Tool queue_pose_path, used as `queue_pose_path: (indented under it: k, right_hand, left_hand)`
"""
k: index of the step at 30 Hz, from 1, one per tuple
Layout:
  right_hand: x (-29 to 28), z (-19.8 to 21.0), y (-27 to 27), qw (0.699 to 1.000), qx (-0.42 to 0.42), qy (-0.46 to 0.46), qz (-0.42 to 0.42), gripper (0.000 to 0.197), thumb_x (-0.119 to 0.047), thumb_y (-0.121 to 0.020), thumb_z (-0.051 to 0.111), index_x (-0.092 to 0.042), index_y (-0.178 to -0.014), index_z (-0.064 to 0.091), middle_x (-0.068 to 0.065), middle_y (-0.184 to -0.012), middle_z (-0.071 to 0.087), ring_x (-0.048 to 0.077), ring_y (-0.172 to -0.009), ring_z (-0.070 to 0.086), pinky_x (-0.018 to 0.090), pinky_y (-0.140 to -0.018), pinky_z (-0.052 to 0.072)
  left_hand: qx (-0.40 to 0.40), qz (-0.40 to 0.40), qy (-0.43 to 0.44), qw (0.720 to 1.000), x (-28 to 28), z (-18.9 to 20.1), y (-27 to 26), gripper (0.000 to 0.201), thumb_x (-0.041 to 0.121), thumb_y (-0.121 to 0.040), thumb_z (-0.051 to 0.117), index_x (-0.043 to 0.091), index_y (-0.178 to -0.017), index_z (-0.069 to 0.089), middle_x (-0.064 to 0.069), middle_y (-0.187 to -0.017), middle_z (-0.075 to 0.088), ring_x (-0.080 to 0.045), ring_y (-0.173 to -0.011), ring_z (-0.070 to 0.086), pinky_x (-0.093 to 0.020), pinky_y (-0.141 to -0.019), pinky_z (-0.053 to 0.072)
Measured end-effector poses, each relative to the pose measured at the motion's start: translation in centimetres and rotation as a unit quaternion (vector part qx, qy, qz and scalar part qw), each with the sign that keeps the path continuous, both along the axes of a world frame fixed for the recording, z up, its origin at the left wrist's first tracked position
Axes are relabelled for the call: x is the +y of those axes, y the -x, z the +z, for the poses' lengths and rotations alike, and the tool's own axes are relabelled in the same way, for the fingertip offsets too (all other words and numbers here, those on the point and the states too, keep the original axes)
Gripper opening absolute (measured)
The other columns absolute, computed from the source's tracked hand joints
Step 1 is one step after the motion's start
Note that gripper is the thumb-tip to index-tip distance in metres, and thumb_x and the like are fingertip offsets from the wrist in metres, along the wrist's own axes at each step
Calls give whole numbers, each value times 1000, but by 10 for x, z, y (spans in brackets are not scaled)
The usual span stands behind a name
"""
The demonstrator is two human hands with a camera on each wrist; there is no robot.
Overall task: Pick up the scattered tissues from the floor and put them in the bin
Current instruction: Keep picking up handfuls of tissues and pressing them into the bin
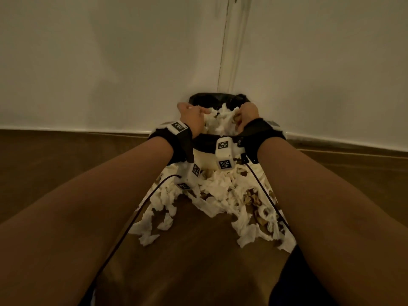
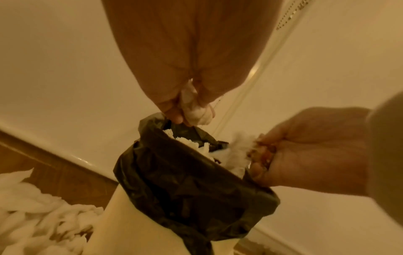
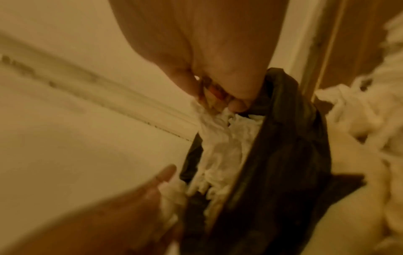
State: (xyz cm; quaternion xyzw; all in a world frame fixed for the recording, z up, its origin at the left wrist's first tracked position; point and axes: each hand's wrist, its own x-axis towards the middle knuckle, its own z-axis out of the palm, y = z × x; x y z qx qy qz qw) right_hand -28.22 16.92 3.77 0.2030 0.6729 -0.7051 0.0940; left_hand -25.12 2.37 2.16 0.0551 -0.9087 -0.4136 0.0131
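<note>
A plain cream wall (image 1: pixel 110 62) filled the upper half of the head view, met in the corner by a second wall with a dark vertical seam (image 1: pixel 223 51) running down it, and a pale skirting board (image 1: pixel 66 129) edged the brown wooden floor (image 1: pixel 198 250). In that corner stood a cream plastic bin (image 2: pixel 139 224) lined with a crumpled black plastic bag (image 2: pixel 174 181), its mouth already partly stuffed with white paper. A wide heap of torn white tissues (image 1: pixel 220 195) lay on the floor just in front of the bin and spread toward the camera on both sides, so the bin's foot was hidden behind it. Both forearms reached over this heap, each wearing a black wrist strap (image 1: pixel 181 142) carrying white camera blocks with black-and-white square code markers (image 1: pixel 224 145); the markers held patterns only, and no words could be read. Thin black cables (image 1: pixel 132 217) trailed back from the blocks across the floor. Over the bin's mouth, the left hand (image 1: pixel 191 115) had its grip curled tight round a small wad of white tissue (image 2: pixel 196 110), which stuck out below the fingers above the bag's far rim. The right hand (image 1: pixel 248 114) had its grip pinched on a longer bunch of tissue (image 3: pixel 218 138) that hung down from the fingertips (image 3: pixel 237 105) into the bag.
</note>
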Motion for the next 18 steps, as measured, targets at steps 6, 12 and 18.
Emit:
queue_pose_path:
  k: [6,12,18]
  right_hand:
    - [-19,-23,2,874,22,-458,164,43,-14,-97,43,-2,-138,39,18,-141,43,32,-129,42,36,-106,36]
    - [-27,-36,3,787,63,-563,246,39,-18,-95,51,-4,-132,51,16,-135,51,31,-122,50,34,-98,43]
    - [-35,-49,-4,725,106,-600,320,37,-17,-100,38,-1,-130,51,20,-133,52,33,-123,48,38,-102,37]
  left_hand:
    - [37,-39,107,993,1,-17,3,33,3,-90,48,11,-121,53,-12,-125,43,-24,-106,50,-16,-78,34]
    - [60,-106,302,945,5,-26,6,25,23,-97,42,18,-107,65,-8,-115,62,-27,-106,57,-34,-87,40]
    - [9,-212,456,864,8,-34,9,36,22,-100,30,1,-126,44,-17,-111,60,-34,-99,58,-41,-76,43]
